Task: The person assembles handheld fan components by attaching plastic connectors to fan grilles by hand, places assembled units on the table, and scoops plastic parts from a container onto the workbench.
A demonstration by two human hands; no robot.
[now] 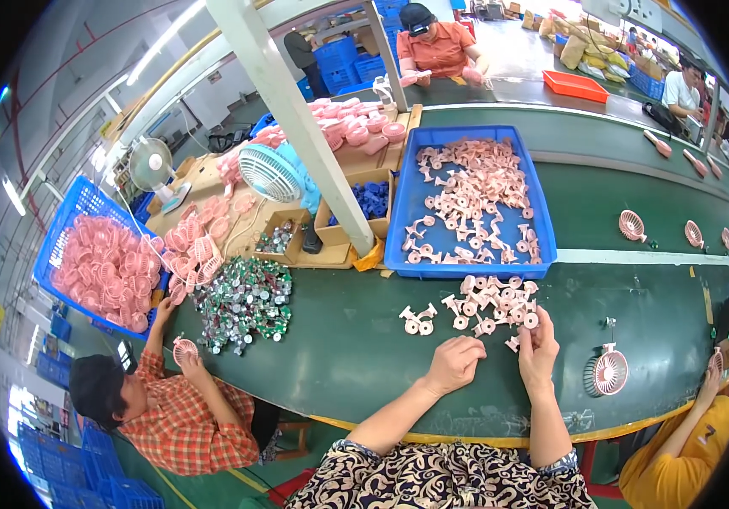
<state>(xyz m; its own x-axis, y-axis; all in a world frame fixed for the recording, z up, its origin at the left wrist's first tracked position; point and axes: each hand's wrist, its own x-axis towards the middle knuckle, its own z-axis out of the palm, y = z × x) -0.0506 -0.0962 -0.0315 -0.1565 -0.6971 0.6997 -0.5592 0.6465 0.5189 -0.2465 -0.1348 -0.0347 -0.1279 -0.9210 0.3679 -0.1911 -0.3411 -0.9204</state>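
My left hand (456,365) rests on the green bench with its fingers curled in; whatever they may hold is hidden. My right hand (539,352) pinches a small pink plastic part (530,321) with a round, holed end, at the right edge of a loose pile. That pile of small pink parts (483,305) lies just beyond both hands. Behind it stands a blue tray (466,270) holding many more of the same parts. To the right of my right hand, a pink fan housing (609,371) with a slatted grille lies on the bench.
Green circuit boards (245,301) are heaped on the left, near a blue crate (42,270) of pink grilles. A metal post (296,110) rises beyond the bench. Co-workers sit left, right and across. More fan housings (631,225) lie on the green belt (585,204).
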